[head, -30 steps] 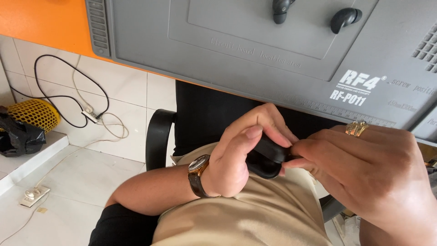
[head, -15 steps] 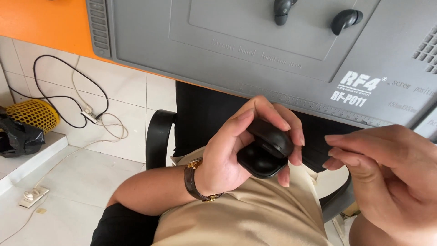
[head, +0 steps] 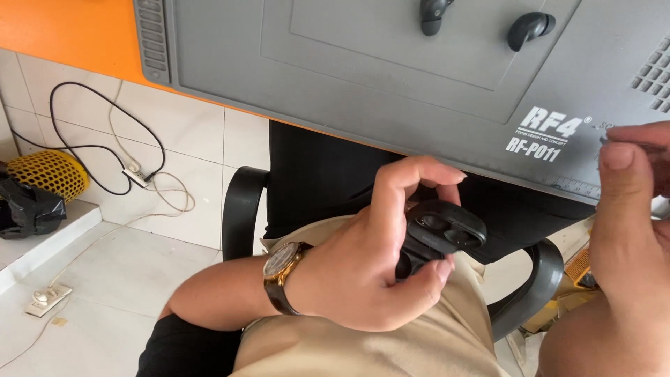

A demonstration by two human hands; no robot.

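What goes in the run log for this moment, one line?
left hand: holds open black earbud case | right hand: apart from case, at grey mat edge | two black earbuds on mat

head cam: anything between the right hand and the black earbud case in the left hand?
No object. In the head view, the right hand is apart from the black earbud case in the left hand; only the chair armrest and dark clothing show behind.

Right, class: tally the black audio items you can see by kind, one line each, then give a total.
Open black earbud case, held in the left hand: 1
Loose black earbuds on the grey mat: 2, one beside the other
Total: 3
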